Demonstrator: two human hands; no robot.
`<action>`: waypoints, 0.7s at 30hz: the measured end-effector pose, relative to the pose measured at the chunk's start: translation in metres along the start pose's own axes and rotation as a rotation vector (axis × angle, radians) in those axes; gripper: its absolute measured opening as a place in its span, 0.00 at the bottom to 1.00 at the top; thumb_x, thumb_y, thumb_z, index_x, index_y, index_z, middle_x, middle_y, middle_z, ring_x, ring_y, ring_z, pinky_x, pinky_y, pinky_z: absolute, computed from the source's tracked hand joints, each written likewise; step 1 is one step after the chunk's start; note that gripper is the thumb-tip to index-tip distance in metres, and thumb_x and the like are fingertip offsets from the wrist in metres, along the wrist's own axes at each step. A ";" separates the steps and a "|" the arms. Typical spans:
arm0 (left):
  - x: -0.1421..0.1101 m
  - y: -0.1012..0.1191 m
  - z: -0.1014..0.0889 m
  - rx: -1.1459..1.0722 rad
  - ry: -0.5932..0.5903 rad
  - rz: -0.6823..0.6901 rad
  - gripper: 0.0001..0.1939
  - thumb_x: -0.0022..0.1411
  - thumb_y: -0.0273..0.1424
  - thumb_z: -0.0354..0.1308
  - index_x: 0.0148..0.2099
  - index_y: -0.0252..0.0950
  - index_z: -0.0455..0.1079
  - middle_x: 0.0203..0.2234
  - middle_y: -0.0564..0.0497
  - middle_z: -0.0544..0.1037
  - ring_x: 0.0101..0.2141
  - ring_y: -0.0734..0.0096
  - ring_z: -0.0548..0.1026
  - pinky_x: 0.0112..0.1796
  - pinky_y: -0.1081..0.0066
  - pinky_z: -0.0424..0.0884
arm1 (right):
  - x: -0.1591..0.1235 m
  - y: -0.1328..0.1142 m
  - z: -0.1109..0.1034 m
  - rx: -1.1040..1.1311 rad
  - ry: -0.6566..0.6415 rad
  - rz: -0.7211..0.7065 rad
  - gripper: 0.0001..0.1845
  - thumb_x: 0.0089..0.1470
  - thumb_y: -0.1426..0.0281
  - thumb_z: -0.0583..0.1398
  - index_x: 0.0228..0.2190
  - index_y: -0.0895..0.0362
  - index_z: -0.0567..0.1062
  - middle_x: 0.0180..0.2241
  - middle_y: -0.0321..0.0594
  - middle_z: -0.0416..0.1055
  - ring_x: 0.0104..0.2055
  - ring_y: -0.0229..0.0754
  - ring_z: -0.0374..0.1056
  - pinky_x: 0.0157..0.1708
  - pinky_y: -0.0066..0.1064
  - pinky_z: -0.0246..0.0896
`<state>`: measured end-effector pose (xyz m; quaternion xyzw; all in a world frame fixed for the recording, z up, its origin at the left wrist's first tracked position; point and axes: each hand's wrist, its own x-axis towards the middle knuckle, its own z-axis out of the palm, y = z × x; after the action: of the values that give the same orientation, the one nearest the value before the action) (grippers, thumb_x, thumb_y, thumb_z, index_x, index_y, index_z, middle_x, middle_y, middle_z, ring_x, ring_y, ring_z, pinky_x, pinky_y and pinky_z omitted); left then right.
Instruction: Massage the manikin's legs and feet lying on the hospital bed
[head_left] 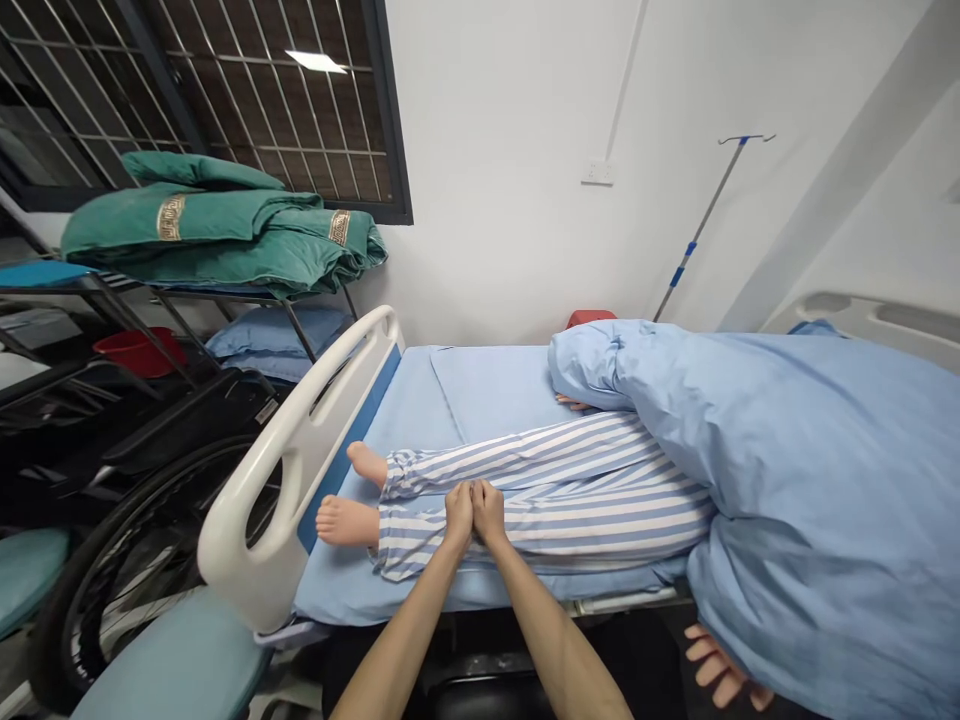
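Both hands rest together on a striped trouser leg; the green blanket's gold label is illegible.

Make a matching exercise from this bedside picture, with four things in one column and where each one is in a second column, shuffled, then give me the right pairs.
Things:
1. Green quilts
2. Red basin
3. Striped trousers
4. Blue quilt

Places:
A. Over the top half of the manikin
B. Below the rack
C. Around the legs of the manikin
D. Folded on the rack

Right pairs: 1-D, 2-B, 3-C, 4-A.
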<state>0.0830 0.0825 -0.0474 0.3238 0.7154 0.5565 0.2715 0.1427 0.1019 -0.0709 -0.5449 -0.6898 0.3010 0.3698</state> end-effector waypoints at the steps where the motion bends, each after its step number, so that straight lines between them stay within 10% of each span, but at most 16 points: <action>1: 0.001 0.001 0.002 0.000 -0.024 0.003 0.19 0.65 0.36 0.49 0.21 0.40 0.56 0.17 0.55 0.65 0.23 0.73 0.64 0.28 0.73 0.63 | 0.001 0.002 0.000 0.039 0.010 -0.008 0.20 0.65 0.68 0.48 0.21 0.53 0.66 0.23 0.39 0.72 0.27 0.41 0.63 0.29 0.31 0.46; 21: -0.008 0.001 0.000 0.522 -0.162 0.077 0.17 0.69 0.28 0.48 0.27 0.37 0.68 0.29 0.48 0.79 0.34 0.68 0.74 0.35 0.72 0.60 | 0.003 0.011 -0.032 -0.174 -0.058 -0.015 0.19 0.65 0.69 0.51 0.23 0.54 0.72 0.25 0.40 0.75 0.29 0.41 0.67 0.30 0.30 0.47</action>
<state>0.0886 0.0762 -0.0467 0.4532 0.7978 0.3352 0.2139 0.1750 0.1072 -0.0616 -0.5609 -0.7278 0.2528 0.3031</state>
